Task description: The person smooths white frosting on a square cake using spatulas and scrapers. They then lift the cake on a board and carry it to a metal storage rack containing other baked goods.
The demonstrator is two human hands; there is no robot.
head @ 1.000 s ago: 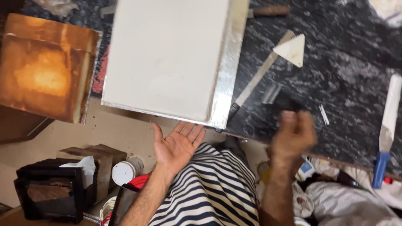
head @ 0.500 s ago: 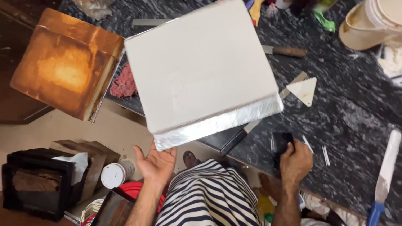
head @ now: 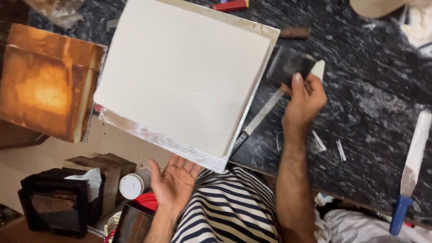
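A large white square slab [head: 186, 78] on a silver foil board lies on the dark marbled counter [head: 369, 112], its near corner hanging over the edge. My left hand [head: 174, 183] is below that corner, palm up, fingers spread, holding nothing. My right hand [head: 305, 99] is raised beside the slab's right edge and grips a dark flat scraper [head: 289, 65]. A long metal spatula [head: 263, 114] lies on the counter under that hand.
A brown wooden box [head: 45, 83] sits left of the slab. A blue-handled palette knife [head: 409, 173] lies at the right. Below the counter are dark boxes [head: 56, 202] and a white-lidded jar [head: 132, 184]. My striped shirt [head: 229, 211] fills the bottom middle.
The slab has turned on the counter. My right hand picked the dark scraper up from the counter and raised it to the slab's right edge. My left hand stays open below.
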